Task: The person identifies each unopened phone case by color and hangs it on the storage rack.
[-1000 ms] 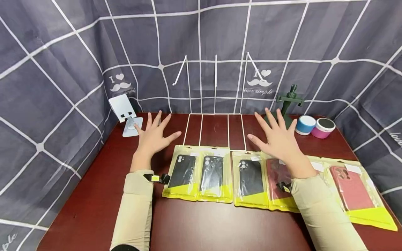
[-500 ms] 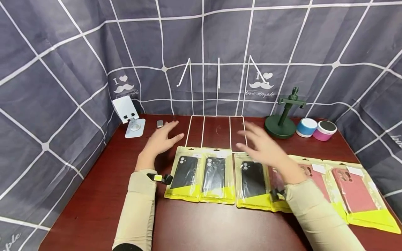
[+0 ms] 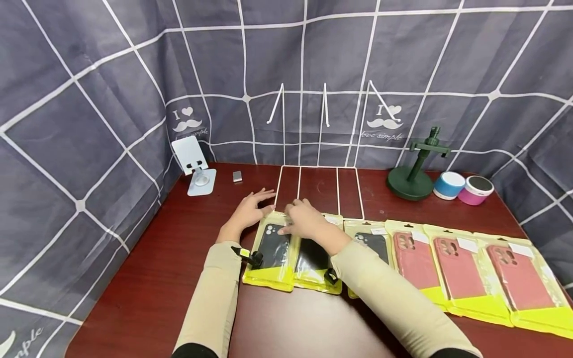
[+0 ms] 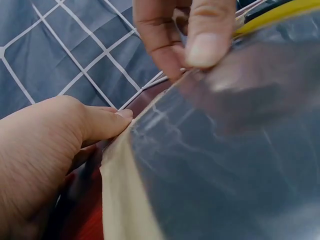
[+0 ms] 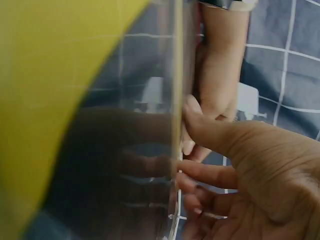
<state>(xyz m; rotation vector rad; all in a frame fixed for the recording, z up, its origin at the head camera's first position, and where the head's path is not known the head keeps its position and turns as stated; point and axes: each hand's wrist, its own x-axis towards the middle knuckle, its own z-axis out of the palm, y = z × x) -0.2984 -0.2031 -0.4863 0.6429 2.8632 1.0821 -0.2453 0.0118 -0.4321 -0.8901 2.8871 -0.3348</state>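
L hand, R hand pinch leftmost pkg; blk case inside

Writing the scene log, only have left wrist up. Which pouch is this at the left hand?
Observer: In the head view it's the leftmost pouch of six in a row.

Engineer: Ok. Anything standing behind the row, over on the right?

Observer: Yes, a green stand toward the back of the table.
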